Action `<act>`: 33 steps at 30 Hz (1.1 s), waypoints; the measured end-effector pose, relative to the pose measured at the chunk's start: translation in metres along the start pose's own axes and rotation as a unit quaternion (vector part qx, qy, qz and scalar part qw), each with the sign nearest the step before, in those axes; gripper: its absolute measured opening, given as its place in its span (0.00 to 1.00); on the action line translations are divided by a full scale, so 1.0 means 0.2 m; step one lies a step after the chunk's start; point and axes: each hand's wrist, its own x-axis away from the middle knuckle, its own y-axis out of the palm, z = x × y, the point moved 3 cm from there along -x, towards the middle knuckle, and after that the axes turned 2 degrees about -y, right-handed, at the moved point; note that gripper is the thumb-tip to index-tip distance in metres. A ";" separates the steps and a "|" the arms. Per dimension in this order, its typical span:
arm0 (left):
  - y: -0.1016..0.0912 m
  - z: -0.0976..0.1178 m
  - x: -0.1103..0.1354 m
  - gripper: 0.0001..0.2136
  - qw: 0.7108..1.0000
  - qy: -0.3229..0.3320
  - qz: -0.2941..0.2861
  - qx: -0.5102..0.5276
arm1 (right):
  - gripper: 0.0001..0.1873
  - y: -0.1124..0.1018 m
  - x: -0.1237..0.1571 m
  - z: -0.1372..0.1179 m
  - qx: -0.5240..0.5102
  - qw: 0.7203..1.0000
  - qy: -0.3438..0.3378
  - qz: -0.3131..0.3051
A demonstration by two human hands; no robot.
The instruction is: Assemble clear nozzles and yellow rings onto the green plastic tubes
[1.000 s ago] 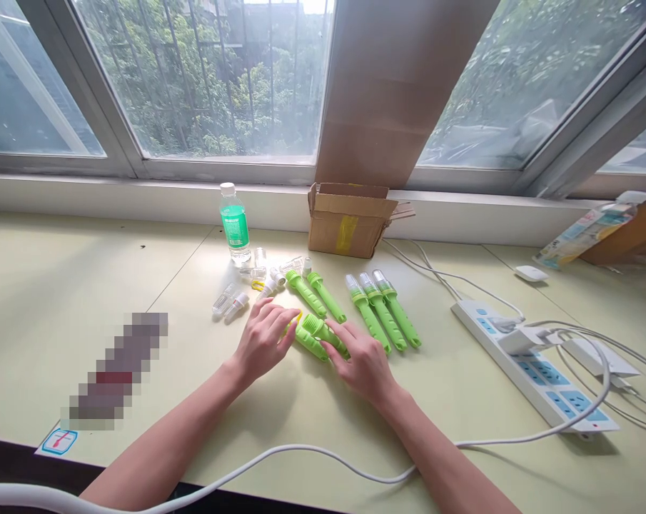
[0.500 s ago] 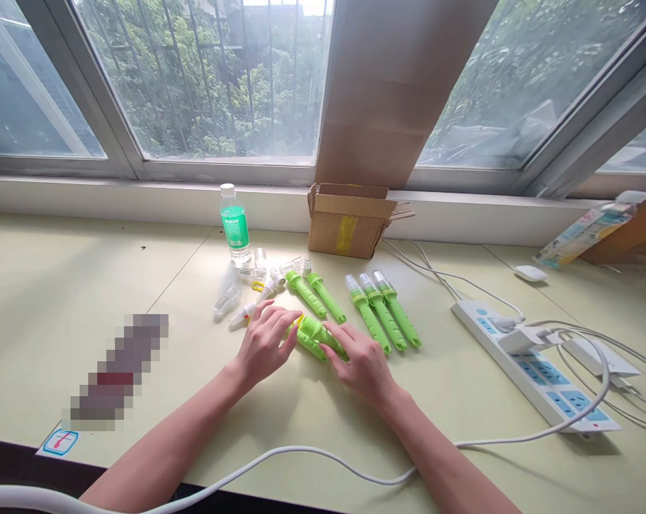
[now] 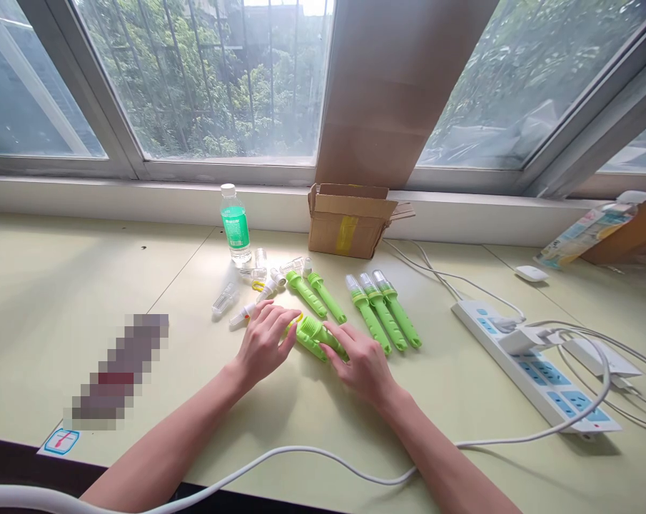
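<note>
My right hand (image 3: 357, 357) is closed round a light-green plastic tube handle (image 3: 315, 329) with a threaded open end pointing left. Another green handle (image 3: 312, 347) lies just under it, partly covered. At that threaded end, my left hand (image 3: 266, 335) has thumb and fingers bent about a small yellow plastic ring (image 3: 300, 318), mostly hidden by the fingers. Beyond my hands lie two green handles (image 3: 306, 294) without clear caps. To the right, three green handles with clear caps (image 3: 375, 314) lie side by side. Clear caps (image 3: 225, 300) and white-ended pieces (image 3: 242, 315) are scattered left of them.
A water bottle (image 3: 235, 225) and an open cardboard box (image 3: 347, 221) stand at the back by the window. On the right sits a power strip (image 3: 531, 368) with plugs and cables. A white cable (image 3: 301, 450) crosses the table's front edge, over or near my forearms.
</note>
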 end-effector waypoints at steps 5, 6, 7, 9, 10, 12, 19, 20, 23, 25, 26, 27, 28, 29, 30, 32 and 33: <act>0.00 -0.01 0.00 0.13 1.000 0.005 0.014 -0.020 | 0.17 -0.01 0.00 0.00 0.000 1.000 -0.003 0.002; 0.00 -0.01 0.00 0.13 1.000 0.004 0.014 -0.023 | 0.17 -0.01 -0.01 0.00 0.000 1.000 -0.004 0.003; 0.00 -0.01 0.00 0.13 1.000 0.003 0.013 -0.026 | 0.17 -0.01 -0.01 0.00 -0.001 1.000 -0.005 0.003; 0.00 -0.01 0.00 0.13 1.000 -0.001 0.011 -0.027 | 0.17 -0.01 -0.01 -0.01 -0.004 1.000 -0.008 0.001; 0.00 -0.01 0.00 0.13 1.000 -0.004 0.011 -0.026 | 0.17 -0.01 -0.01 -0.01 -0.006 1.000 -0.010 0.000; 0.00 0.00 0.00 0.12 1.000 -0.011 0.012 -0.024 | 0.17 -0.01 -0.01 -0.02 -0.014 1.000 -0.018 -0.006; 0.02 -0.01 0.03 0.09 0.997 -0.081 0.003 0.005 | 0.17 0.01 0.01 -0.03 -0.025 0.998 -0.056 -0.025; 0.02 -0.01 0.03 0.08 0.996 -0.089 -0.002 0.021 | 0.17 0.01 0.01 -0.03 -0.024 0.998 -0.056 -0.025; 0.04 -0.01 0.03 0.06 0.991 -0.107 -0.021 0.074 | 0.17 0.01 0.01 -0.03 -0.021 0.998 -0.050 -0.022; 0.04 -0.01 0.03 0.06 0.986 -0.124 -0.033 0.104 | 0.17 0.00 0.01 -0.03 -0.020 0.999 -0.047 -0.018; 0.04 -0.01 0.03 0.06 0.983 -0.135 -0.036 0.117 | 0.17 0.00 0.01 -0.03 -0.019 0.999 -0.047 -0.015; 0.04 -0.01 0.03 0.06 0.980 -0.145 -0.039 0.128 | 0.17 0.00 0.01 -0.03 -0.018 0.999 -0.047 -0.014; 0.04 -0.01 0.03 0.07 0.977 -0.155 -0.040 0.137 | 0.17 0.00 0.01 -0.03 -0.016 0.999 -0.048 -0.013; 0.04 -0.01 0.03 0.07 0.975 -0.163 -0.041 0.145 | 0.17 0.00 0.01 -0.03 -0.013 0.999 -0.048 -0.011; 0.04 -0.01 0.03 0.07 0.973 -0.169 -0.041 0.150 | 0.16 0.00 0.01 -0.03 -0.010 0.999 -0.047 -0.008; 0.04 -0.01 0.03 0.08 0.971 -0.175 -0.040 0.158 | 0.16 0.00 0.01 -0.03 -0.006 0.999 -0.045 -0.001; 0.04 -0.01 0.03 0.08 0.970 -0.175 -0.040 0.161 | 0.16 0.00 0.01 -0.03 -0.005 0.999 -0.043 0.002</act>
